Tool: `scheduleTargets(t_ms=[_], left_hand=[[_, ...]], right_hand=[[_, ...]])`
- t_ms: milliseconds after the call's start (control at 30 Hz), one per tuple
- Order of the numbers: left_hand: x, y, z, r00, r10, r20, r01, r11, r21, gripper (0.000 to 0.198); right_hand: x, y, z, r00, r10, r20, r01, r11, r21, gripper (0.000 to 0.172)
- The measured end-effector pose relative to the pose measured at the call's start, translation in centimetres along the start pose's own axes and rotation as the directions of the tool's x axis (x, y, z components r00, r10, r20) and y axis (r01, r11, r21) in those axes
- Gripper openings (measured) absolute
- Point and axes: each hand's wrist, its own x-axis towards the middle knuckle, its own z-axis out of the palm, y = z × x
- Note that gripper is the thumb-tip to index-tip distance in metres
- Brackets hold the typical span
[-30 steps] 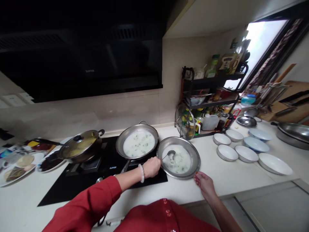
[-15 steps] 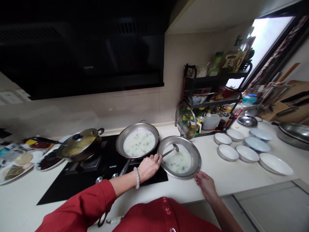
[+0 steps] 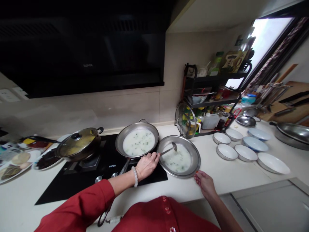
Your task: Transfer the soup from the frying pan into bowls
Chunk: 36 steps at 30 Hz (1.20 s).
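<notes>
My left hand (image 3: 146,166), with a beaded bracelet at the wrist, is closed around the handle of a small metal ladle (image 3: 166,150). The ladle's head is over the white, soupy food (image 3: 178,160) flecked with green in a wide metal basin (image 3: 195,154). At the basin's lower right rim are the curled fingers of my right hand (image 3: 204,182), closed at the edge. Just left of the basin, a metal frying pan (image 3: 120,146) on the stove contains similar white food with green bits.
A lidded pot (image 3: 79,145) stands on the left of the black stove (image 3: 72,190), beside plates of food. Several bowls (image 3: 227,151) sit on the counter at right. Behind them are a glass lid (image 3: 185,120) and a condiment rack (image 3: 214,103). The range hood (image 3: 96,48) hangs above.
The ladle's head has shifted slightly to the left over the food, and my left hand has moved a little left with it. My right hand stays at the basin's rim.
</notes>
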Motion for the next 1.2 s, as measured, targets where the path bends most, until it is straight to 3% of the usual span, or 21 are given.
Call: scheduleTargets(t_ms=[167,333,433,567,700,800,933,1000,1133,1200], left_hand=[[0.2,-0.9,-0.4,0.999,-0.043,0.017,0.043,0.998,-0.04,0.047],[-0.3,-2.4,-1.5,0.98,-0.197,-0.004,0.194,0.97,-0.147,0.046],[-1.4,-4.3,-1.9,0.959,-0.28,-0.039,0.27,0.948,-0.171,0.045],[-3.8,-8.2,-1.9,0.924,-0.382,-0.039,0.378,0.922,-0.081,0.046],[-5.8,-11.4,-1.9,0.914,-0.4,0.074,0.396,0.916,0.057,0.042],[-6.3,-12.1,-2.1,0.914,-0.381,0.139,0.373,0.925,0.076,0.033],[-6.1,-12.0,-2.4,0.95,-0.294,0.104,0.295,0.955,0.008,0.028],[-6.1,-12.3,-2.3,0.949,-0.31,0.062,0.313,0.949,-0.038,0.029],[-6.7,-13.6,-1.8,0.872,-0.49,0.022,0.488,0.862,-0.14,0.035],[-7.1,-14.3,-1.3,0.818,-0.571,0.068,0.569,0.788,-0.233,0.036]], right_hand=[[-0.1,-0.2,0.0,1.0,0.004,-0.001,-0.004,1.0,0.01,0.037],[-0.2,-0.3,-0.1,1.0,0.009,0.015,-0.009,1.0,-0.003,0.036],[-0.2,-0.4,0.0,1.0,0.023,0.008,-0.023,1.0,0.002,0.036],[-0.1,-0.4,-0.1,0.999,0.043,0.007,-0.043,0.999,-0.005,0.035],[0.2,-0.2,-0.2,0.999,0.041,0.006,-0.041,0.999,-0.013,0.034],[0.4,-0.1,-0.3,0.999,0.037,0.017,-0.036,0.999,-0.031,0.031],[0.3,-0.3,-0.4,0.999,0.05,0.02,-0.049,0.998,-0.029,0.029],[0.3,-0.4,-0.4,0.998,0.057,0.023,-0.056,0.998,-0.027,0.029],[0.4,-0.4,-0.4,0.998,0.059,0.028,-0.058,0.997,-0.053,0.027],[0.4,-0.4,-0.4,0.998,0.055,0.024,-0.054,0.997,-0.05,0.027]])
